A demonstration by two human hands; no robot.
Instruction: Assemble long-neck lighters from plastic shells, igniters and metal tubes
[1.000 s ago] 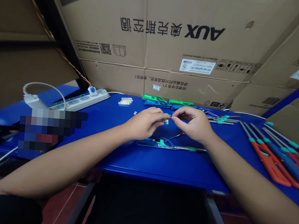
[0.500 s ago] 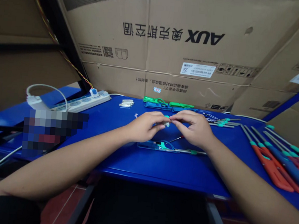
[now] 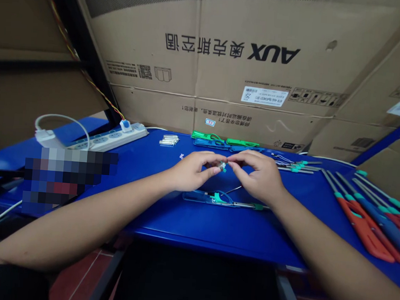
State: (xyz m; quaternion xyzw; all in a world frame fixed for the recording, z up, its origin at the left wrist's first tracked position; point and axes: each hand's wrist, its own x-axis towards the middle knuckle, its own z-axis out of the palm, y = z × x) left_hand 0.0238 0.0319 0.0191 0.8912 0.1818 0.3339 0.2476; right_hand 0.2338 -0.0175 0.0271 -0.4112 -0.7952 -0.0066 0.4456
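Observation:
My left hand (image 3: 195,170) pinches a small teal-and-silver part (image 3: 223,166) between thumb and fingertips; its exact kind is too small to tell. Close beside it, the thumb and forefinger of my right hand (image 3: 260,173) are pressed together at the part's right side. What they grip there is hidden. Below both hands lies an opened blue long-reach lighter casing (image 3: 196,197) with a teal trigger (image 3: 219,198) and a metal tube (image 3: 242,204). A thin metal strip or rod (image 3: 233,189) slants up from it towards my right hand.
Several silver cylinders (image 3: 169,140) lie at the back left, near a white power strip (image 3: 113,136). Green casings (image 3: 206,135) and blue casings (image 3: 210,143) line the back. Metal tubes with teal ends (image 3: 300,167) sit right of them. Orange lighters (image 3: 370,232) and others rest at the right edge.
The small part has turned slightly between my fingers, its teal piece now showing lower. My hands stay at nearly the same spot; the view has shifted a little.

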